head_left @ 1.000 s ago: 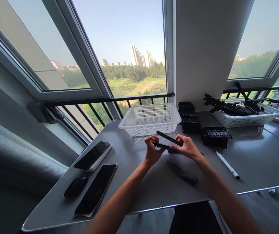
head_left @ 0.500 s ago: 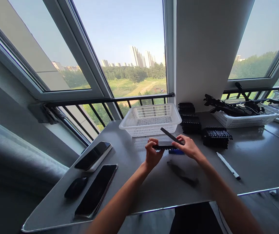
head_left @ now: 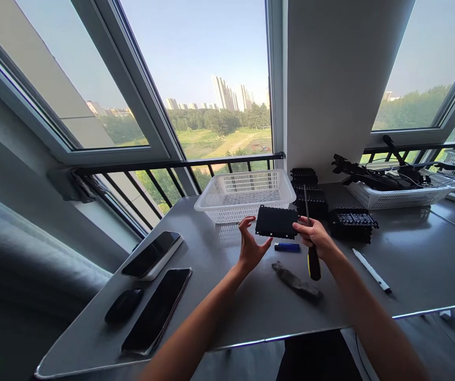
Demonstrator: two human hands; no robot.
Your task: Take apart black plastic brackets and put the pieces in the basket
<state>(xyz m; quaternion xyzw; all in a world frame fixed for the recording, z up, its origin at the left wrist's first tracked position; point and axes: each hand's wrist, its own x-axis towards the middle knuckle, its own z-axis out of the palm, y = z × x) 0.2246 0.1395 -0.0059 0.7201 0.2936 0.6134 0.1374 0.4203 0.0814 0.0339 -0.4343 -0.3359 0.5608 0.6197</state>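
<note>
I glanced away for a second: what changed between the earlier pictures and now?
The black panel went from lying flat and low between both hands to raised and upright, held by the right hand alone, which also grips a screwdriver shaft up. The left hand let go and is open beside it. The basket, pen and phones are unmoved.

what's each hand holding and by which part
The right hand pinches the black plate at its right edge and grips a screwdriver by the handle, shaft up. The left hand is open beside the plate, holding nothing.
</note>
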